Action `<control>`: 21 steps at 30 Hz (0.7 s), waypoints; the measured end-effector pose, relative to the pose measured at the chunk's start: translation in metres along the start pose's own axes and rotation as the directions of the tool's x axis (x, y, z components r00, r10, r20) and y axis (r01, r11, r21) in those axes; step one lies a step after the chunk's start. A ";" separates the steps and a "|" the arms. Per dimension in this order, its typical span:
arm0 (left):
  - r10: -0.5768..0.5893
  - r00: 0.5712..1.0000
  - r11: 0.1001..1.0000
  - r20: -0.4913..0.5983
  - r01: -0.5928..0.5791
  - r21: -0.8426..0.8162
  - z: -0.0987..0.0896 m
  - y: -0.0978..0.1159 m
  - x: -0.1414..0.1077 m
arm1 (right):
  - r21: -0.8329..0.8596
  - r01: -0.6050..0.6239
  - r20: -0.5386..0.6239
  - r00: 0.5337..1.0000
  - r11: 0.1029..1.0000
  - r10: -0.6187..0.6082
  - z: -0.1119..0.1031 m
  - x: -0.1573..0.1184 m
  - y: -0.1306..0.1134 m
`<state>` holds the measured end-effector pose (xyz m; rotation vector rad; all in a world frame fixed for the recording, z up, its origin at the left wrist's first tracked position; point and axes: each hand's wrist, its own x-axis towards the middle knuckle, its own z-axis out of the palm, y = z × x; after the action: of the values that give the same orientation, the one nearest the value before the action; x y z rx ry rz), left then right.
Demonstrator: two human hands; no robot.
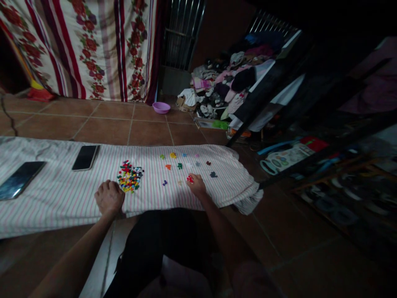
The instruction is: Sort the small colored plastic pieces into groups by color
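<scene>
My right hand (pixel 197 184) is over the cloth with its fingers pinched together at a cluster of small red pieces (pixel 190 179). Whether a piece is between the fingertips I cannot make out. My left hand (pixel 109 197) rests palm down, fingers curled in, against the near left side of a mixed pile of tiny coloured pieces (pixel 130 177). Small single-colour groups lie around the right hand: orange (pixel 168 167), dark green (pixel 180 166), yellow (pixel 173 155), purple (pixel 165 183), dark grey (pixel 213 174) and brown (pixel 209 163) among them.
A striped cloth (pixel 155 198) covers the low surface. Two phones, one dark (pixel 86 157) and one larger (pixel 21 180), lie at the left. Beyond on the tiled floor are a purple basin (pixel 161 108) and heaped clothes (pixel 226 78). A flowered curtain (pixel 105 49) hangs behind.
</scene>
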<state>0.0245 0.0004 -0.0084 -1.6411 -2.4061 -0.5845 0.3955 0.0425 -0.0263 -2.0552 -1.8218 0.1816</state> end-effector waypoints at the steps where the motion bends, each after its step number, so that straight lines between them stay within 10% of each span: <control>1: -0.002 1.000 1.000 0.000 0.002 -0.005 0.000 0.000 0.000 | 0.003 0.011 -0.005 1.000 1.000 -0.011 0.001 0.000 0.001; 21: -0.005 1.000 0.999 -0.010 0.004 -0.039 0.001 -0.001 0.000 | 0.037 0.053 -0.028 0.998 0.998 -0.052 0.000 0.001 0.000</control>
<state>0.0240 0.0002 -0.0093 -1.6438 -2.4065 -0.6430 0.3958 0.0433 -0.0265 -1.9723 -1.8402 0.1723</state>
